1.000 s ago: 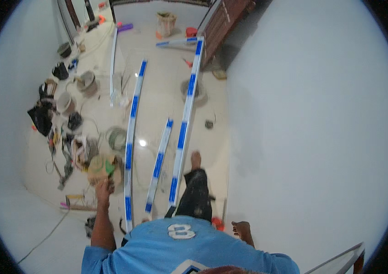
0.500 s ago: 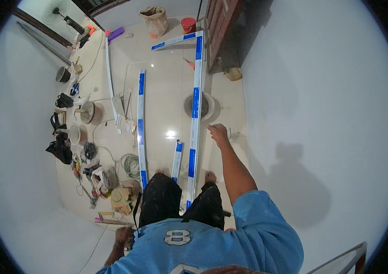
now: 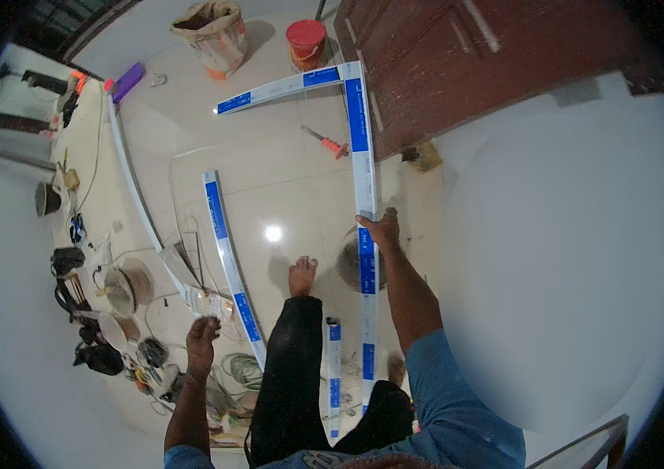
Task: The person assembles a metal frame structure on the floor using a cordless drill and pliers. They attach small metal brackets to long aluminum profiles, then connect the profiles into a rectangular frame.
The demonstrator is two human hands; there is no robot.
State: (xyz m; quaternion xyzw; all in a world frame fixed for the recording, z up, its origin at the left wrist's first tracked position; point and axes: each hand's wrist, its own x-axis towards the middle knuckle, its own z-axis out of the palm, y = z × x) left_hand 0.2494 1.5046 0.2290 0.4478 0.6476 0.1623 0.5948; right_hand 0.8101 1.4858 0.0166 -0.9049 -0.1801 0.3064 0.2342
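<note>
- My long strip (image 3: 367, 270): white, crossed by bright blue bands
- My top strip (image 3: 277, 89): white between blue bands
- My left strip (image 3: 230, 270) and short strip (image 3: 335, 359): white and blue in turns
- My shirt (image 3: 461, 399): mid blue
- My trousers (image 3: 293, 367): black
- Door (image 3: 434, 70): reddish brown
- Bucket (image 3: 306, 43): red
- Sack (image 3: 218, 43): dirty beige, orange near its base
- Tool (image 3: 335, 147): orange-red grip
- Floor (image 3: 269, 164): cream, with faint tile lines
- Wall (image 3: 551, 250): plain pale grey

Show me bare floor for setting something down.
Bare floor lies between the long strip under the right hand and the strip just right of the left hand, below the red-handled tool, above the forward foot. The left side is crowded with buckets and bags.
</note>
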